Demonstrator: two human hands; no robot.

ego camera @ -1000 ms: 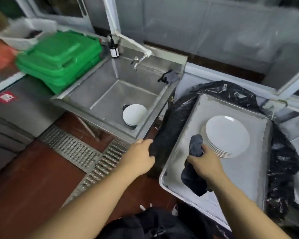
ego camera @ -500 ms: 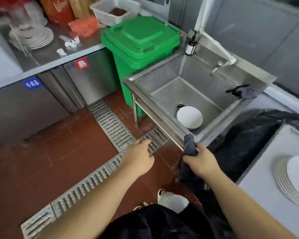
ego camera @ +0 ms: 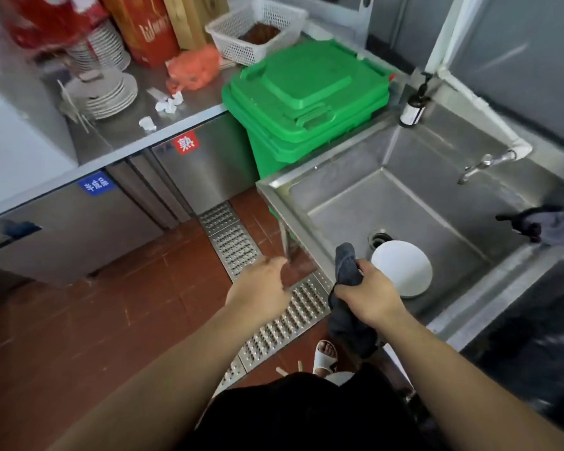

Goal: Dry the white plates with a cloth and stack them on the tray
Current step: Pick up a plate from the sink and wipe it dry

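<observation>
White plates (ego camera: 402, 268) lie stacked in the bottom of the steel sink (ego camera: 437, 209), beside the drain. My right hand (ego camera: 370, 292) grips a dark grey cloth (ego camera: 347, 271) at the sink's near rim, just left of the plates; the cloth hangs down below the hand. My left hand (ego camera: 262, 288) hovers over the floor grate left of the sink, blurred, fingers loosely curled and holding nothing. The tray is out of view.
A green lidded bin (ego camera: 306, 99) stands left of the sink. A tap (ego camera: 482, 164) and a soap bottle (ego camera: 414, 109) are at the sink's back. A dark rag (ego camera: 534, 222) lies on its right rim. A steel counter (ego camera: 137, 125) holds stacked plates, a basket and boxes.
The view has swung left from the tray to the sink. My right hand carried the cloth from the tray to the sink's rim; my left hand moved along beside it.
</observation>
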